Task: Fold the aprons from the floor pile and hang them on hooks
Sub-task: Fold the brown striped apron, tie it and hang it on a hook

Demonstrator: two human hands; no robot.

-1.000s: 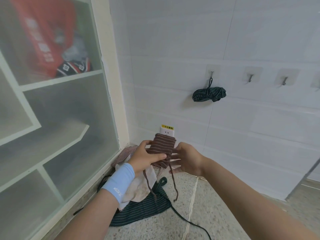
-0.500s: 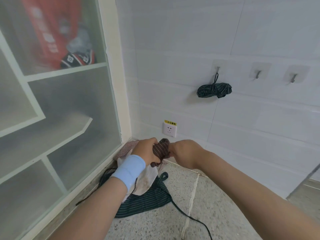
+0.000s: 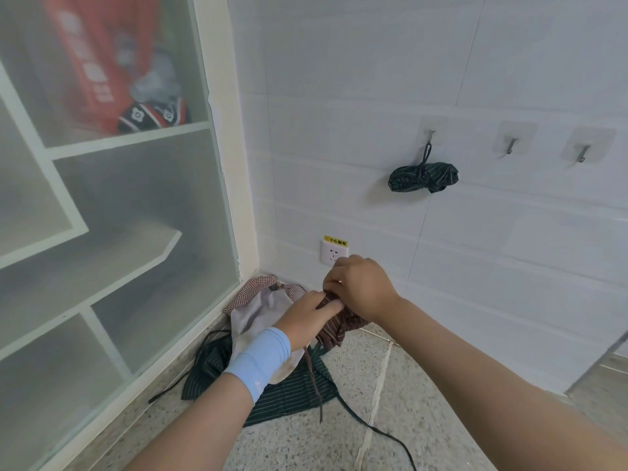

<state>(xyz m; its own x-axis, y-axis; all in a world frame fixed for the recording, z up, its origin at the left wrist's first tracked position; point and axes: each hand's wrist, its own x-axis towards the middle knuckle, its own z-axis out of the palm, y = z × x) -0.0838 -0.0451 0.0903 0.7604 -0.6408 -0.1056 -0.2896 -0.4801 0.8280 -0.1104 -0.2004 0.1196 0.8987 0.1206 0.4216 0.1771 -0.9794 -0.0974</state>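
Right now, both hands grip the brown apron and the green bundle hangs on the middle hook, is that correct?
No: the head view shows the green bundle on the leftmost hook instead. The left hand and right hand do grip the brown apron.

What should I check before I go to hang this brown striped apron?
1. Both hands on the bundle: left hand and right hand grip the brown striped apron: ok.
2. Bundle tied off: its strap dangles loose: not ok.
3. Loop ready for hanging: hidden by the hands: cannot tell.
4. Free hook: second hook is bare, beside the green bundle on the first hook: ok.
5. Floor pile finished: aprons lie there unfolded: not ok.
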